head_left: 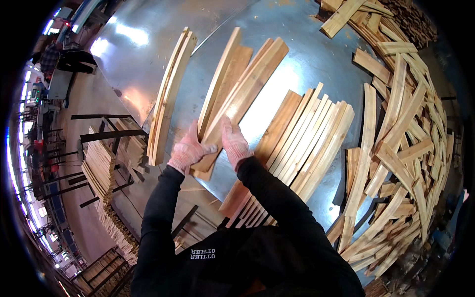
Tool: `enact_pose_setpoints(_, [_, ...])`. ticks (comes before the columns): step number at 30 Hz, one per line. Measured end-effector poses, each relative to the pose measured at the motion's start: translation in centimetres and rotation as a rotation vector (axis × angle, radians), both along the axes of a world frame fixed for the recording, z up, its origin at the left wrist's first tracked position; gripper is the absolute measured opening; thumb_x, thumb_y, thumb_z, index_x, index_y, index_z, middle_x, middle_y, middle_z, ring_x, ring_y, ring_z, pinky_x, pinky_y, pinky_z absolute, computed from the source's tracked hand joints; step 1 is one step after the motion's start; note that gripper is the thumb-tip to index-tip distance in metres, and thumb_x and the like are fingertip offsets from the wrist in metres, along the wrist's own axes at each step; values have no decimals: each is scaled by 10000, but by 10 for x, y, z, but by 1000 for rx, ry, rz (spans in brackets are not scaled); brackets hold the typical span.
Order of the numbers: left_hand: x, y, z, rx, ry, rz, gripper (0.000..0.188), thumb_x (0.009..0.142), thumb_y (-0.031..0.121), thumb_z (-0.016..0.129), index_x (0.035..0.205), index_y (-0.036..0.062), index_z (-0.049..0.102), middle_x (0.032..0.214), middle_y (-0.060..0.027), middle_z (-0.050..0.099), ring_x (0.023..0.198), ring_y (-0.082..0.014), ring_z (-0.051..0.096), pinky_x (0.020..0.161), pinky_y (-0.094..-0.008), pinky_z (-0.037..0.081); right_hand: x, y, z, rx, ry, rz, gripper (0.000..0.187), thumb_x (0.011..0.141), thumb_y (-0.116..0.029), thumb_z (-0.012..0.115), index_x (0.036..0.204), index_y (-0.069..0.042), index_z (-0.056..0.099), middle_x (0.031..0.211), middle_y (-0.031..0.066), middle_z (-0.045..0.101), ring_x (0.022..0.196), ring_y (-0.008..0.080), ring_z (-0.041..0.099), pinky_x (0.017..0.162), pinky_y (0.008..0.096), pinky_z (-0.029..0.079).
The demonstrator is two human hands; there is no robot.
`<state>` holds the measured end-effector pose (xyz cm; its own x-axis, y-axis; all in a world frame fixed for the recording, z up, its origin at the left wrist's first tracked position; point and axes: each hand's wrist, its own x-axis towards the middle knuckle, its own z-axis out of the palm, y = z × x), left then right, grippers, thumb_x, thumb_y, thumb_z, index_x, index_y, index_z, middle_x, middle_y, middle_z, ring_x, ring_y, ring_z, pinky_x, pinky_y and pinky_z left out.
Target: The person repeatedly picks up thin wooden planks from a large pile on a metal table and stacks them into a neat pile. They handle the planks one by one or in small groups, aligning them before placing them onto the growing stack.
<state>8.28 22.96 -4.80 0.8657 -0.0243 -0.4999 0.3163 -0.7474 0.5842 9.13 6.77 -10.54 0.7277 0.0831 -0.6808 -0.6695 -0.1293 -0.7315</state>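
Observation:
Several wooden boards [247, 89] lie side by side at a slant on the metal table, between my hands and the far side. My left hand [190, 148], in a pale pinkish work glove, is closed around the near left edge of these boards, its thumb pointing right. With the same kind of glove, my right hand [234, 142] grips the near right side of the front board; its fingertips are partly hidden. A short board end [203, 171] shows below and between the hands.
A pair of boards [170, 99] lies to the left. Right of my hands is a row of narrow boards [307, 138]. A large jumbled wood pile [405, 133] covers the right side of the metal table [208, 59]. Stacked slats [99, 168] stand on black racks at left.

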Motion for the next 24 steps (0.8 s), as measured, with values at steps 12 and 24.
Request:
enact_pose_setpoints(12, [-2, -25, -22, -412, -2, 461, 671, 969, 462, 567, 1440, -3, 458, 1235, -135, 651, 1162, -194, 580, 1007, -316, 433, -12, -6, -64, 137, -611, -210, 575, 1021, -412, 541, 1414, -1, 453, 1318, 145, 585, 1151, 231, 582, 978, 346, 477])
enact_pose_setpoints(24, [-1, -48, -7, 190, -215, 86, 1130, 740, 449, 824, 1506, -29, 144, 1285, -304, 563, 1171, -390, 608, 914, -438, 516, 63, -10, -10, -224, -99, 444, 907, 986, -620, 269, 1500, 123, 190, 1440, 343, 437, 1349, 400, 461, 1118, 402, 365])
